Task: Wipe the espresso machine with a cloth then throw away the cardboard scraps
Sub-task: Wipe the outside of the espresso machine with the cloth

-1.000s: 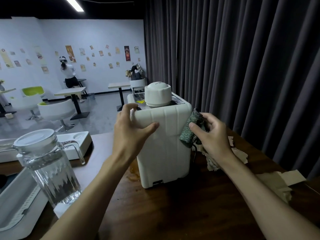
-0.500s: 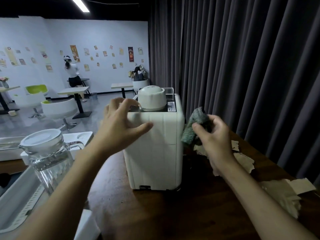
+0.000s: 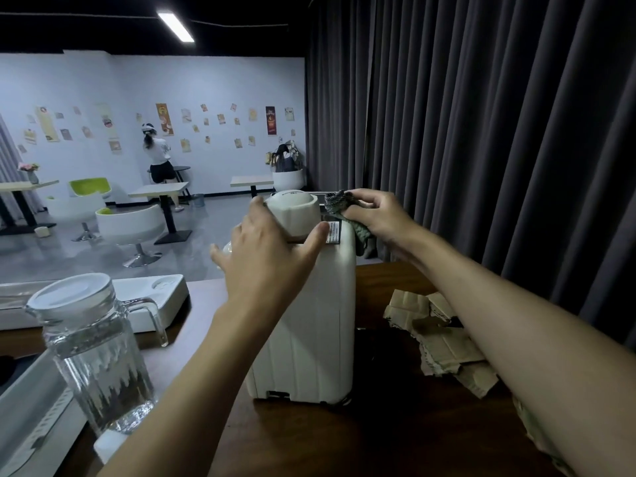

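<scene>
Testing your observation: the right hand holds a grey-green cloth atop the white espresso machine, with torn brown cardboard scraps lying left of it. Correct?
No. In the head view the torn brown cardboard scraps lie right of the white espresso machine; the rest stands.

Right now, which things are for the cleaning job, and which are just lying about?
For the job: espresso machine, cloth in the right hand, left hand on the machine, cardboard scraps.
Just lying about: glass pitcher, white tray.
</scene>
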